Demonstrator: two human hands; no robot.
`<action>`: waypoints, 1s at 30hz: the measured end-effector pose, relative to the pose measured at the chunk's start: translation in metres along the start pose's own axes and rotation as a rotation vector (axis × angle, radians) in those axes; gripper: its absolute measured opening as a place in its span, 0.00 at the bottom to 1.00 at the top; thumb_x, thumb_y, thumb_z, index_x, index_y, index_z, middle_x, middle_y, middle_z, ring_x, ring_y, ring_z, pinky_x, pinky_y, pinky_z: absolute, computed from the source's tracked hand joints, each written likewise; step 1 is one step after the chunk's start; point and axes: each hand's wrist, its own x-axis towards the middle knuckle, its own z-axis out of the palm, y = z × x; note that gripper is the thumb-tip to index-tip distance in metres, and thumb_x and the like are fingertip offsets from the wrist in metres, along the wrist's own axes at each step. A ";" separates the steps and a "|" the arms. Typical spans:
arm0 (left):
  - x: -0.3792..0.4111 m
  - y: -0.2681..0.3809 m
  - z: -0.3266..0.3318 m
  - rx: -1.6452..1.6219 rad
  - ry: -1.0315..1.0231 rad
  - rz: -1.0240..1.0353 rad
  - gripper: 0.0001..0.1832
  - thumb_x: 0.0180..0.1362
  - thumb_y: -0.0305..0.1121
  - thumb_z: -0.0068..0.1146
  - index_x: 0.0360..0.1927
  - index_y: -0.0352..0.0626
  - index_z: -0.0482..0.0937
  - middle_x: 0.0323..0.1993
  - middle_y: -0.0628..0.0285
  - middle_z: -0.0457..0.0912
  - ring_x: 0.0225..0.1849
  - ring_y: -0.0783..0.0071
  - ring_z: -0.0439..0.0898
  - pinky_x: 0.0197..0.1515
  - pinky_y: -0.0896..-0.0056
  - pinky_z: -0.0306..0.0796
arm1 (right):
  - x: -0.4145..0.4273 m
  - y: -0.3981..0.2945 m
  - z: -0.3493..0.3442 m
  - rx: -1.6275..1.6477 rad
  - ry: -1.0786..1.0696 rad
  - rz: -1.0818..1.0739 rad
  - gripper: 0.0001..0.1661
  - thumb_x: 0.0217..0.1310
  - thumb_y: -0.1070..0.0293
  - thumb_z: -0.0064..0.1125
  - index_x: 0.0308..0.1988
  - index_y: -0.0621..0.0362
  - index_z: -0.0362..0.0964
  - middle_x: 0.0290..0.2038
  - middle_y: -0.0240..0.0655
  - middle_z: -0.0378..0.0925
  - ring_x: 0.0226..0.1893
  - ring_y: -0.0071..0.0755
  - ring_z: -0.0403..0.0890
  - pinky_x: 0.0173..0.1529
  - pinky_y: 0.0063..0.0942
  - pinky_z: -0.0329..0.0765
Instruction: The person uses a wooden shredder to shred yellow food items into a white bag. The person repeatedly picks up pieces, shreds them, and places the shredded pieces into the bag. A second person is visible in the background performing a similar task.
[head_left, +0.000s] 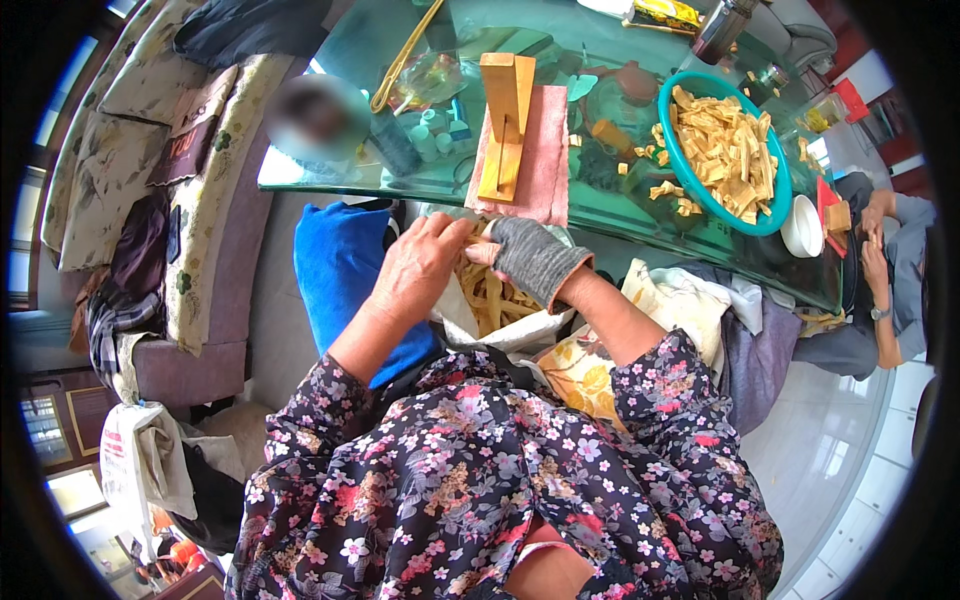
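Observation:
Just above an open white sack (525, 330), my two hands meet in front of me. My left hand (425, 251) is bare, its fingers pinched on a pale yellow dried strip (475, 238), mostly hidden by the fingers. Against the same strip is my right hand (525, 251), in a grey fingerless knit glove, its thumb pointing left. More yellow strips (491, 300), resembling dried bean curd sticks, fill the sack. Beyond the hands, a wooden stand (501, 150) with an upright block and a narrow dark slit rests on a pink cloth (546, 161) at the table edge.
On the glass table (450, 191) a teal basin (666, 112) holds many cut yellow pieces, with loose bits (667, 190) beside it. A white bowl (802, 229) stands near the right edge. Another person's hands (874, 240) work there. A sofa (217, 300) lies left.

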 end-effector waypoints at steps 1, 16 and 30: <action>0.000 -0.007 0.002 0.033 0.018 0.041 0.14 0.50 0.26 0.52 0.43 0.45 0.73 0.35 0.58 0.73 0.39 0.59 0.75 0.40 0.62 0.71 | 0.000 0.002 0.003 -0.055 0.019 -0.069 0.26 0.60 0.48 0.46 0.23 0.60 0.72 0.18 0.41 0.73 0.26 0.43 0.77 0.34 0.38 0.72; 0.036 -0.042 0.031 -1.171 0.017 -0.398 0.08 0.64 0.31 0.49 0.43 0.41 0.72 0.24 0.71 0.71 0.23 0.86 0.68 0.26 0.79 0.68 | 0.007 0.015 -0.017 0.411 0.235 0.154 0.17 0.59 0.56 0.54 0.29 0.60 0.73 0.19 0.36 0.73 0.18 0.29 0.74 0.26 0.27 0.72; 0.077 -0.042 0.016 -1.014 -0.065 -0.559 0.13 0.63 0.42 0.50 0.43 0.45 0.75 0.18 0.76 0.62 0.20 0.89 0.60 0.22 0.84 0.59 | 0.036 0.049 -0.042 -0.054 0.426 0.196 0.20 0.58 0.54 0.52 0.30 0.62 0.74 0.28 0.49 0.76 0.33 0.52 0.77 0.39 0.39 0.73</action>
